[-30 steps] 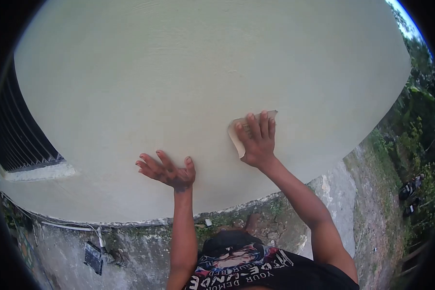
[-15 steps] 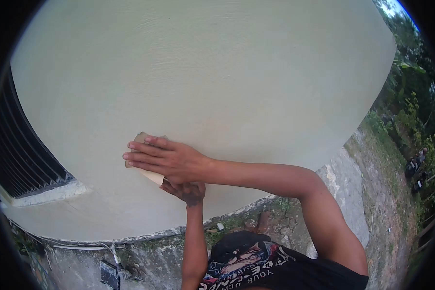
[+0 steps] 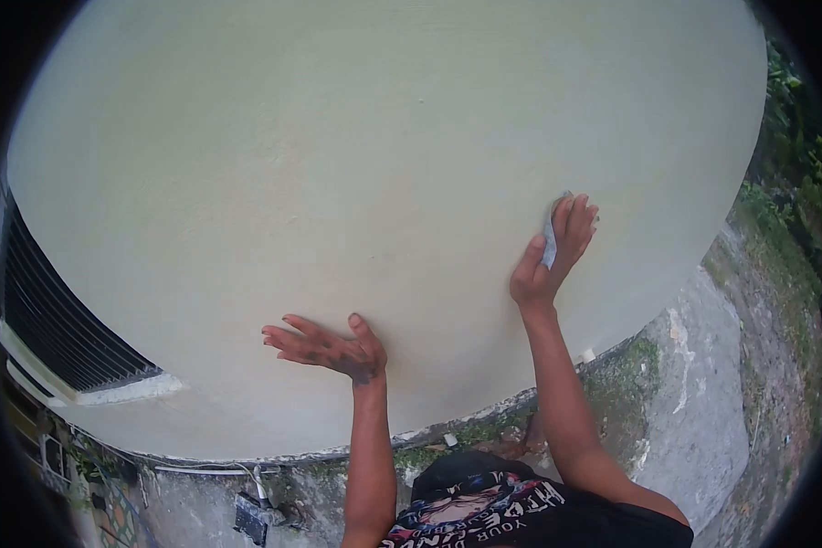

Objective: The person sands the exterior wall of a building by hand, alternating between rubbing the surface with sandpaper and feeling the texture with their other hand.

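A pale plastered wall [image 3: 384, 210] fills most of the view. My left hand [image 3: 329, 349] rests against its lower part, fingers spread and holding nothing; dark smudges mark its wrist. Farther right and higher up, my right hand [image 3: 557, 247] presses a piece of sandpaper [image 3: 550, 245] to the wall. Only the sheet's greyish edge shows between thumb and fingers; my palm hides the rest.
At the left is an opening with black bars [image 3: 73, 320] and a white sill [image 3: 132, 390]. Below the wall runs mossy concrete [image 3: 612, 393], with a pipe [image 3: 263, 484] and a dark box [image 3: 251, 519]. Greenery [image 3: 799, 173] stands on the right.
My right hand has swung right and up across the wall with the sandpaper, away from my left hand. My left hand has let go of the sheet and spread its fingers.
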### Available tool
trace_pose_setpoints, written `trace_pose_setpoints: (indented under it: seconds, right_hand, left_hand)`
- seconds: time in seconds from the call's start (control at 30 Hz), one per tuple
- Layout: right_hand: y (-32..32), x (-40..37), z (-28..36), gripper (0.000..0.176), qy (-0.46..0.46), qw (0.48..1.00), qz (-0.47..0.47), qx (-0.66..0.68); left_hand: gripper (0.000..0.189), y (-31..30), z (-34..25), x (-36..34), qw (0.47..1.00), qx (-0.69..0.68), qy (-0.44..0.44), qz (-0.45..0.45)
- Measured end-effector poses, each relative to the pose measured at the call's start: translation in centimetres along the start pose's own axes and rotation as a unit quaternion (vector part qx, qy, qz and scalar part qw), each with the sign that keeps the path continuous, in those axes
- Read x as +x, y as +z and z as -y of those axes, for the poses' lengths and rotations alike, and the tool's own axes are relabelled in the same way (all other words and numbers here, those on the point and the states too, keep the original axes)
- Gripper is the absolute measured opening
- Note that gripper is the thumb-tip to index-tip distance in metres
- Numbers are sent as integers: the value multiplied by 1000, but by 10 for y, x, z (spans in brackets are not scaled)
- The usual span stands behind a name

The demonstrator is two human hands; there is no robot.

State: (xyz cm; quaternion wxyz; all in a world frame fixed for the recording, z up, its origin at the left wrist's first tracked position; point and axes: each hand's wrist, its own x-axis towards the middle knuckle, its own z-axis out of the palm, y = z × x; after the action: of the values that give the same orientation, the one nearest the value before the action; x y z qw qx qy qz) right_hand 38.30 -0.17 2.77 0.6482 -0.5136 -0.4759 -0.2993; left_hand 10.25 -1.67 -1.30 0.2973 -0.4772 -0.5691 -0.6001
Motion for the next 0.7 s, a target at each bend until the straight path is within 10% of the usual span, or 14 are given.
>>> trace_pose_setpoints:
  seconds: [0.1,0.4,0.5,0.7]
  right_hand:
    - [-15,-55,-65,62,54,998,-12,-23]
    - [-15,-135,-92,62,143,989,-25,-5]
    - [-21,-144,-77,63,180,984,-8,-11]
    - [-14,-160,-63,65,300,953,-38,4]
  left_hand:
    - [89,19,-41,-42,990,11,134,27]
    - [88,20,-29,-55,984,12,174,34]
    - [77,6,20,-41,920,38,374,110]
    - [82,-30,133,34,960,60,272,25]
